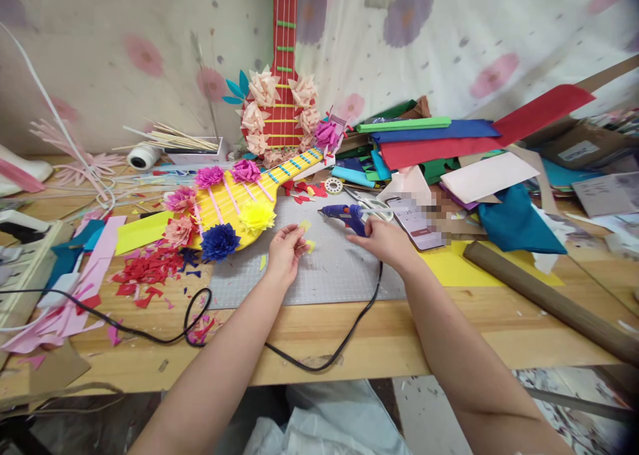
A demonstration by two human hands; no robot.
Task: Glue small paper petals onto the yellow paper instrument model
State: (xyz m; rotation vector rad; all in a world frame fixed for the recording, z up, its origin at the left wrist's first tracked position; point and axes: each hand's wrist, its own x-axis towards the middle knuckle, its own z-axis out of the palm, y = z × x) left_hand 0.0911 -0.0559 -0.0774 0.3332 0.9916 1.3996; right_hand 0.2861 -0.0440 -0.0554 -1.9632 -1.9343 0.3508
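My left hand is closed in a pinch on a small piece of yellow paper, over the grey cutting mat. My right hand is wrapped round the handle of a blue hot glue gun, whose nozzle points left toward the left hand. The two hands are apart. Left of them lies a yellow paper guitar with paper flowers, among them a yellow flower and a dark blue flower. A yellow scrap rests on the mat.
A red guitar stands upright behind. Scissors and a phone lie right of the glue gun. Its black cord loops across the table front. Red scraps lie left; stacked coloured paper and a brown roll lie right.
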